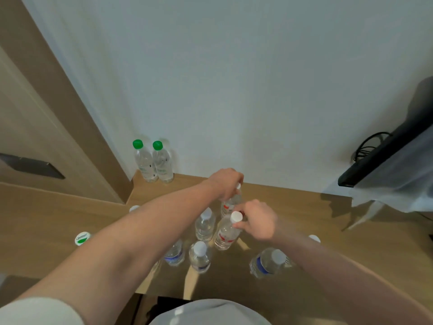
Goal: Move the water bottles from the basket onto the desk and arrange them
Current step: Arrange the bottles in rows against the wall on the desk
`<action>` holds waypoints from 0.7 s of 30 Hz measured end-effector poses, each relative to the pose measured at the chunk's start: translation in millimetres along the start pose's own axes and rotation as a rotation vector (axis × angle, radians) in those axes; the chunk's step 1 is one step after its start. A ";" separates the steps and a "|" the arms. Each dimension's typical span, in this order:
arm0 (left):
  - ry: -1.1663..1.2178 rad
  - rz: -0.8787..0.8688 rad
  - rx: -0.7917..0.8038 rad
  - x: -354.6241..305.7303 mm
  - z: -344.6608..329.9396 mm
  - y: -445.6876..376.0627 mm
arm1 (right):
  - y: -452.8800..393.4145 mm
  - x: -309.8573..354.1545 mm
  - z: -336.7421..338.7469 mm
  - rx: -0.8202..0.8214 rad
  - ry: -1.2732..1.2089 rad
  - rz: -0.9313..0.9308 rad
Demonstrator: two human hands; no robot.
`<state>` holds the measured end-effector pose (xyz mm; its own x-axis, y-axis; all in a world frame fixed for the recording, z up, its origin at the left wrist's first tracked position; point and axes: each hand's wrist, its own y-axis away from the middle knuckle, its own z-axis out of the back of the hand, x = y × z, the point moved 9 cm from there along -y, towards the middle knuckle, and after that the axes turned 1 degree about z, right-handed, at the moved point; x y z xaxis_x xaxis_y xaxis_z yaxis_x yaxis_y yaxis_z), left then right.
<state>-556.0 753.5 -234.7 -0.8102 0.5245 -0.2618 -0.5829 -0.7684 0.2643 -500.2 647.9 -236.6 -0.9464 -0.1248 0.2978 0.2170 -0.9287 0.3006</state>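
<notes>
Nearest my camera, a pale shirt (208, 313) fills the lower edge, with both bare forearms reaching over the wooden desk (304, 221). I take the red-labelled bottle (226, 233) at mid-desk as landmark: my right hand (256, 222) pinches its neck just under the white cap. Directly behind the landmark, my left hand (226, 184) curls round the top of a second red-labelled bottle (230, 202). Just left of the landmark stands a clear white-capped bottle (205, 225); in front of it stand another white-capped bottle (199, 256) and a blue-labelled bottle (174, 254). Right and nearer than the landmark stands a second blue-labelled bottle (267, 262). Far behind and left of it, two green-capped bottles (153, 161) stand touching against the wall (234, 78). Basket not in my view
</notes>
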 end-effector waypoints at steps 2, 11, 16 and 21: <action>0.027 0.042 -0.036 16.1 7.7 -3.4 | -1.8 -12.7 11.5 -0.022 -0.053 -0.035; 0.039 0.164 -0.126 114.8 62.3 -2.0 | -74.4 -13.8 79.3 -0.194 -0.097 -0.061; -0.015 0.219 -0.087 163.7 74.7 -3.3 | -141.6 -0.2 92.3 -0.225 -0.111 -0.052; -0.055 0.228 -0.066 200.5 73.5 -4.6 | -198.5 23.6 83.2 -0.223 -0.137 -0.032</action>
<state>-720.4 889.1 -220.1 -0.9235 0.3525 -0.1513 -0.3807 -0.8906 0.2488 -545.7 858.4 -213.8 -0.9076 -0.0593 0.4155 0.1147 -0.9873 0.1095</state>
